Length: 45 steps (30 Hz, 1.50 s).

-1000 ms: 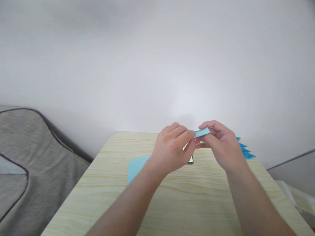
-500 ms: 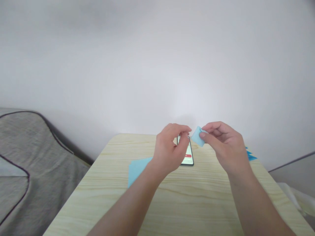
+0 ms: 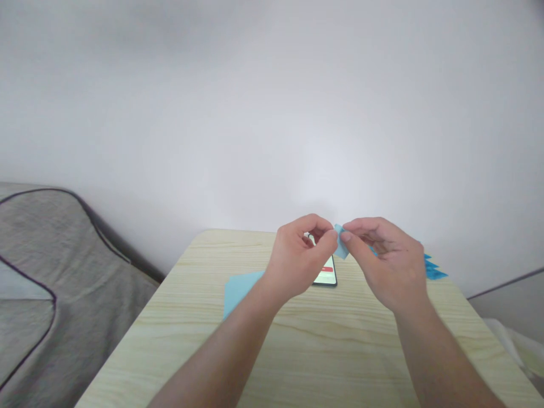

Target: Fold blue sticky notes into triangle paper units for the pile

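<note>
A small folded piece of light blue paper (image 3: 341, 247) is held in the air above the far part of the table. My left hand (image 3: 300, 255) pinches its left edge between thumb and forefinger. On the other side, my right hand (image 3: 389, 258) grips the same paper with thumb and fingertips. The fingers cover much of its upper part, so the folds are hard to make out. Below and behind the left hand lies a phone (image 3: 326, 276) with its screen lit, partly covered by that hand.
Light blue paper sheets (image 3: 238, 292) lie on the wooden table (image 3: 323, 351), partly under my left forearm. Darker blue pointed paper pieces (image 3: 434, 269) sit at the table's right edge. A grey cloth-covered piece of furniture (image 3: 85, 294) stands left; a white wall (image 3: 272, 113) rises behind.
My left hand has moved right and closed on the paper, which only my right hand held before. The paper has turned and looks narrower. The view has shifted slightly.
</note>
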Each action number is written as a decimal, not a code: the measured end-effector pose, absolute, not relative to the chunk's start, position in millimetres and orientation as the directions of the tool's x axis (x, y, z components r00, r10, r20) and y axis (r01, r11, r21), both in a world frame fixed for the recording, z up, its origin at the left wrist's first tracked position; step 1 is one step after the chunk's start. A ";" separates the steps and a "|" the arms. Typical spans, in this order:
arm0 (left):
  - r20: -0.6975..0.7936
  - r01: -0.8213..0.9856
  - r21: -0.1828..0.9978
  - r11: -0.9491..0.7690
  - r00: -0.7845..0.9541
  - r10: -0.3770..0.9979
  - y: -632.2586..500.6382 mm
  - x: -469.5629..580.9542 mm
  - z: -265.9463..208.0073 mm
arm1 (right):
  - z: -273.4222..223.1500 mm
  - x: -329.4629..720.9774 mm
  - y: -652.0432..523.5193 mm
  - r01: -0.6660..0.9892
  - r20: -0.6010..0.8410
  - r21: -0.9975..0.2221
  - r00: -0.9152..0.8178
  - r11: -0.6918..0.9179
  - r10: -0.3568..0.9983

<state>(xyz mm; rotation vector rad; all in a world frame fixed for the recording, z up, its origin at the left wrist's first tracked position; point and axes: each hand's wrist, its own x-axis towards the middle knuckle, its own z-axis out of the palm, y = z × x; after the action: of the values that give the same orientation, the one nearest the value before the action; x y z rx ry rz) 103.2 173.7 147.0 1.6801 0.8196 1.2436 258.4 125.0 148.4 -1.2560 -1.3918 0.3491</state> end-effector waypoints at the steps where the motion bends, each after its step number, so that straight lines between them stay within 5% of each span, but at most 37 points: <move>1: 0.389 0.004 0.913 -0.407 0.288 0.875 173.8 103.2 146.9 | 148.3 258.0 124.5 0.469 0.533 -0.795 0.242 0.383 0.810; 24: 0.590 0.140 0.775 -0.616 0.190 0.785 172.0 103.3 146.5 | 147.0 253.1 124.8 0.538 0.639 -0.689 0.136 0.485 0.757; 31: 0.742 0.198 0.569 -0.798 0.294 0.602 172.1 97.3 145.4 | 146.1 258.9 125.6 0.375 0.525 -0.819 0.187 0.433 0.830; 45: 0.793 0.287 0.409 -0.866 0.357 0.493 173.7 89.9 151.5 | 156.6 262.9 120.8 0.536 0.589 -0.708 0.091 0.459 0.803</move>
<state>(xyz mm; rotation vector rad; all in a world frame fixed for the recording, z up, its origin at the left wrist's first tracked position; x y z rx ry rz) 89.9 173.7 151.5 2.4166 0.7044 1.5202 262.9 120.8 156.6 -1.2017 -1.5762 0.2943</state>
